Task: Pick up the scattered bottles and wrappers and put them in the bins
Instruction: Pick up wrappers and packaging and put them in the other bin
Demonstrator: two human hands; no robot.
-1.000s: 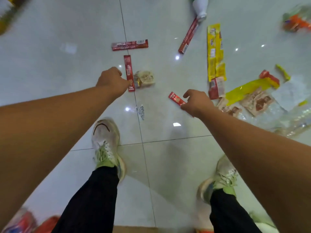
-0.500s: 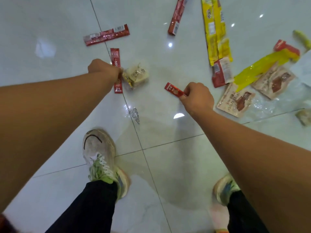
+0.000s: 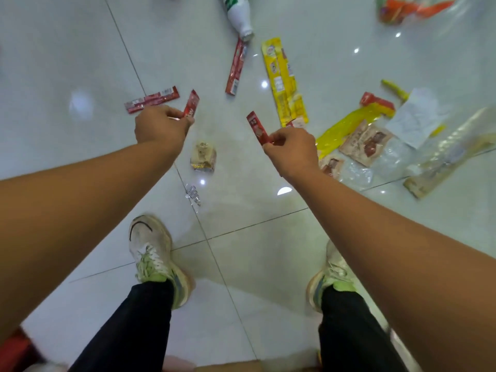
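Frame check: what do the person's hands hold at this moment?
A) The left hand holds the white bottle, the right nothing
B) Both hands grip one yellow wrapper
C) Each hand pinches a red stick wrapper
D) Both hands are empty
C: the left hand pinches one red stick wrapper and the right hand pinches a second red stick wrapper, each held by its lower end.

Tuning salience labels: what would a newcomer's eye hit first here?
Both hands at centre: the left hand pinches a red stick sachet, the right hand a second red sachet, held over the white tiled floor. Beyond them lies litter: a white bottle at top centre and a long yellow wrapper below-right of it.
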